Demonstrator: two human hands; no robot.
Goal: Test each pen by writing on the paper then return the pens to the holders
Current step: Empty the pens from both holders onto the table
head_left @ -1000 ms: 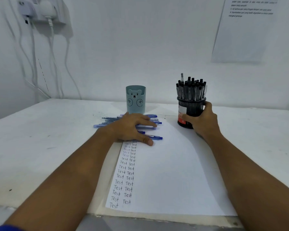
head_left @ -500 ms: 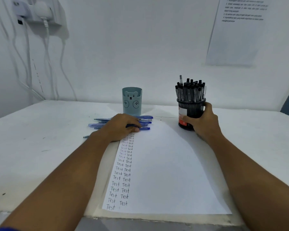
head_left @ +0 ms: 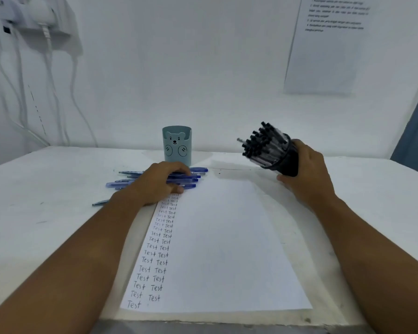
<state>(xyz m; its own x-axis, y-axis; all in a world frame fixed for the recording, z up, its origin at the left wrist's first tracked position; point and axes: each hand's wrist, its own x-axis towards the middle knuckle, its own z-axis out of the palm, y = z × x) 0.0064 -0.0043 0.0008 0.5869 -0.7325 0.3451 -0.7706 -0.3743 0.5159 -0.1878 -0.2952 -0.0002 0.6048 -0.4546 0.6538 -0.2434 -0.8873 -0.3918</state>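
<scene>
Tabletop [head_left: 46, 189]: black holder [head_left: 285, 162] tilted within right fingers [head_left: 307, 162].

Blue pens [head_left: 191, 180] lie in a loose pile on the surface, approx. parallel, tips pointing left, at the top-left corner of the paper [head_left: 222, 242]; one stray blue pen [head_left: 100, 202] lies apart to the left. The paper is a white sheet w/ two columns of handwritten "Test" down its left edge, rest blank. Teal bear-face holder [head_left: 177, 147] stands upright just behind the pile. Black mesh holder [head_left: 286, 162] is off the surface, tilted left, packed w/ black pens [head_left: 261, 144] whose caps point up-left.
</scene>
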